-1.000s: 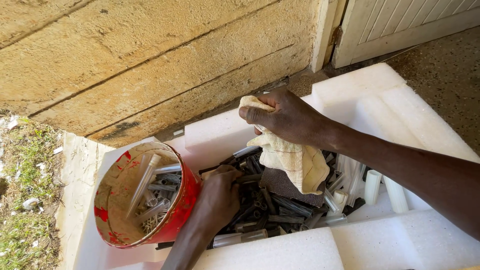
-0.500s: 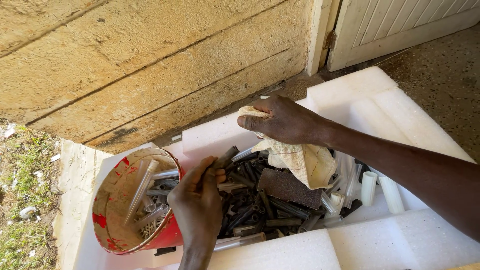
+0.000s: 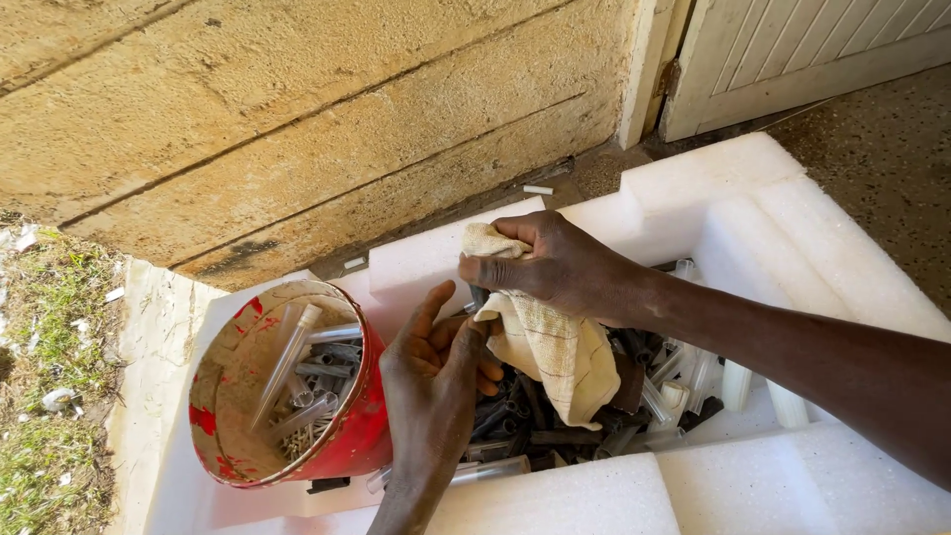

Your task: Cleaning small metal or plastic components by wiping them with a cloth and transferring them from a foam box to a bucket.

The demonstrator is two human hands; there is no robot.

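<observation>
Nearest, lying along the bottom: a white foam tray [image 3: 555, 495]. Just beyond, raised from the pile since a second ago and now half-open, fingers meeting a small dark piece [image 3: 478, 295]: the left hand [image 3: 436, 372]. Standing at its left, still inside the tray: a red paint-stained bucket [image 3: 342, 441] holding tubes. Spreading right: dark and clear tubes [image 3: 555, 431]. Above them, closing on a cream rag [image 3: 550, 347] and wrapping that piece: the right hand [image 3: 555, 267]. Farthest, rising behind: a yellow block wall [image 3: 297, 119].
</observation>
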